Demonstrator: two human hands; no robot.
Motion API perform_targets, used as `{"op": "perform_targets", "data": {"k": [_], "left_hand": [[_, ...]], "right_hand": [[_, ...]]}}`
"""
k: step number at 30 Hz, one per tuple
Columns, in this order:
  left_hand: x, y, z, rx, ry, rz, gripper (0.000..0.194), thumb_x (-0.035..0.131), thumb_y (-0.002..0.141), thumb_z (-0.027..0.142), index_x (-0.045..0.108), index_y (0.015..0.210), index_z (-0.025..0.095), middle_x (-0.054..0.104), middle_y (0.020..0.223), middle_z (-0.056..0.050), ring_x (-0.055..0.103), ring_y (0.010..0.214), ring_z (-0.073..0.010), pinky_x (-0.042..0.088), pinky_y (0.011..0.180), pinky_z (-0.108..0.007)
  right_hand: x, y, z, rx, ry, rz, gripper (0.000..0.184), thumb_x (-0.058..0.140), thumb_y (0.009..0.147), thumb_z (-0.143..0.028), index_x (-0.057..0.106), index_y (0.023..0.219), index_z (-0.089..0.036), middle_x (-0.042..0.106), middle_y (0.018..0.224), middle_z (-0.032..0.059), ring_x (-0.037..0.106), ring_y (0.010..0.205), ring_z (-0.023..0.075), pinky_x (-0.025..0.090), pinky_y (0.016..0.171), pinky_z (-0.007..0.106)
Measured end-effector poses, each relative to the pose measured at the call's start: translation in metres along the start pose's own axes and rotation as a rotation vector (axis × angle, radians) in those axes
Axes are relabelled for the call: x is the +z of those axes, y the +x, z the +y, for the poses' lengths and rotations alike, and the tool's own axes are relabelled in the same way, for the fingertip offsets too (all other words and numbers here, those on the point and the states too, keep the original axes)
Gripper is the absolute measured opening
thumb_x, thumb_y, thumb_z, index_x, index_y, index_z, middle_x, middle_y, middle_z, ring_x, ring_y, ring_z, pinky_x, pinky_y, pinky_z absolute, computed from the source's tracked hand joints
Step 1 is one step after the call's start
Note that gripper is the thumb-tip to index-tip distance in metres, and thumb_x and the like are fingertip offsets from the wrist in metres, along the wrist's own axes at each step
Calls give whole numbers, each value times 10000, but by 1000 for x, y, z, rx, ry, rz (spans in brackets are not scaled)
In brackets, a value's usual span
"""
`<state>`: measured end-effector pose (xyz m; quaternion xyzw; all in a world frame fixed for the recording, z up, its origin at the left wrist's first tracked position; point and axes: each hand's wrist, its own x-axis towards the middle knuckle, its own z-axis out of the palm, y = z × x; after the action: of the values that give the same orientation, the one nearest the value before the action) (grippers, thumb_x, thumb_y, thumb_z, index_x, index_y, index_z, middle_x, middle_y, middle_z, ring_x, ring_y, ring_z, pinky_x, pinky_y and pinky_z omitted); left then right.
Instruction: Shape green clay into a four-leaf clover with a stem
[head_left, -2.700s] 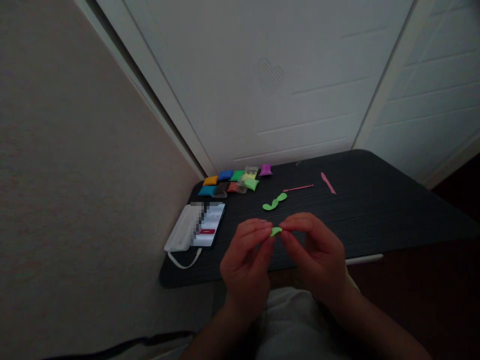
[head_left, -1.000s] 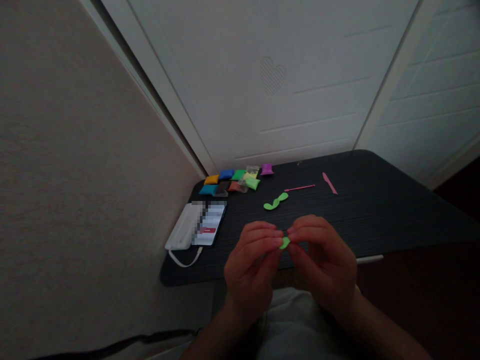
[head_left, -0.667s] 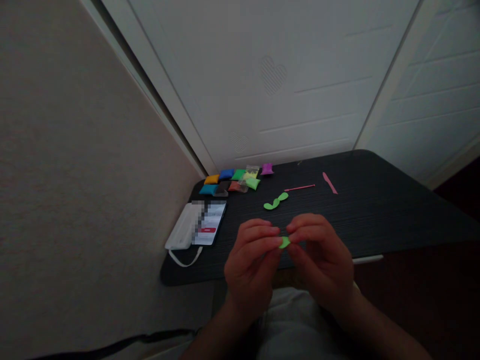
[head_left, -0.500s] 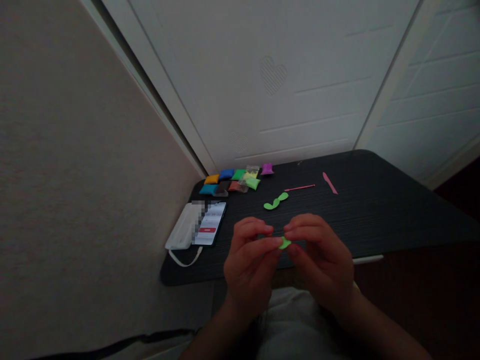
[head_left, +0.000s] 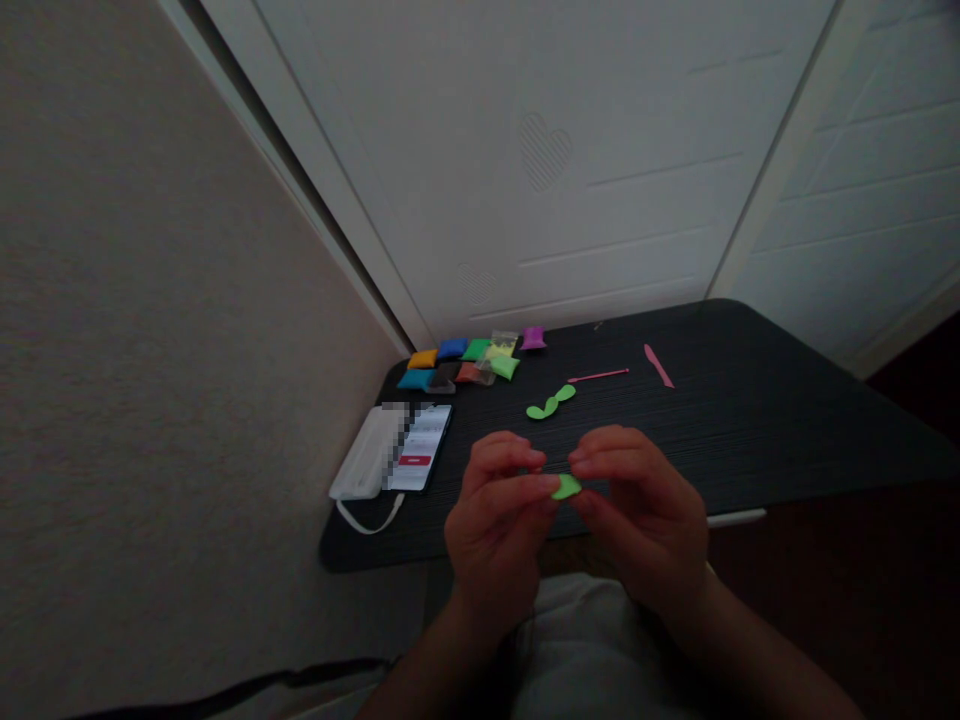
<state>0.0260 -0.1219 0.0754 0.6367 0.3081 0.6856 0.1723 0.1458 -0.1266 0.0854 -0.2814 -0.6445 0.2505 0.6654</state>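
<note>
A small flattened piece of light green modelling clay (head_left: 567,487) is pinched between my two hands, above the near edge of the table. My left hand (head_left: 499,530) grips its left side between thumb and forefinger. On its right side, the thumb and fingertips of my right hand (head_left: 645,510) close on the edge. Beyond my hands lies a light green clay shape of joined leaf-like lobes (head_left: 552,404). A thin pink modelling tool (head_left: 598,376) rests just behind that shape, and a pink plastic knife (head_left: 658,366) is farther right.
Several coloured clay packets (head_left: 453,348) lie in rows at the back left of the dark table (head_left: 787,410). A phone (head_left: 426,445) with a lit screen sits at the left beside a white case (head_left: 365,455) and a white cable (head_left: 371,528). A white panelled door (head_left: 637,130) stands behind.
The clay piece between my fingers has turned slightly and shows more of its flat face. My left hand has shifted a little left; the things on the table stay put.
</note>
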Motion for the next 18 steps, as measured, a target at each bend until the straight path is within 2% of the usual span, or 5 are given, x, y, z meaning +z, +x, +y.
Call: {"op": "perform_targets", "data": {"k": [5, 12, 18], "left_hand": [[0, 0, -1, 7, -37, -9, 139, 586, 704, 171, 614, 806, 261, 552, 818, 2, 513, 837, -147, 442, 741, -346], [-4, 2, 4, 43, 79, -52, 213, 597, 675, 87, 617, 845, 213, 587, 778, -4, 528, 799, -146, 433, 721, -330], [-5, 1, 7, 19, 39, -91, 232, 589, 669, 59, 613, 855, 197, 595, 793, -9, 538, 810, -151, 437, 721, -329]], "right_hand": [[-2, 1, -1, -19, -3, -15, 150, 578, 703, -144, 590, 830, -224, 584, 787, 13, 553, 744, 144, 461, 663, 306], [-5, 0, 0, -121, -100, -16, 241, 607, 672, -131, 589, 886, -239, 594, 816, 17, 558, 743, 152, 472, 652, 315], [-4, -1, 1, -100, -72, 5, 225, 602, 682, -150, 584, 886, -242, 579, 822, 16, 550, 750, 152, 473, 652, 318]]}}
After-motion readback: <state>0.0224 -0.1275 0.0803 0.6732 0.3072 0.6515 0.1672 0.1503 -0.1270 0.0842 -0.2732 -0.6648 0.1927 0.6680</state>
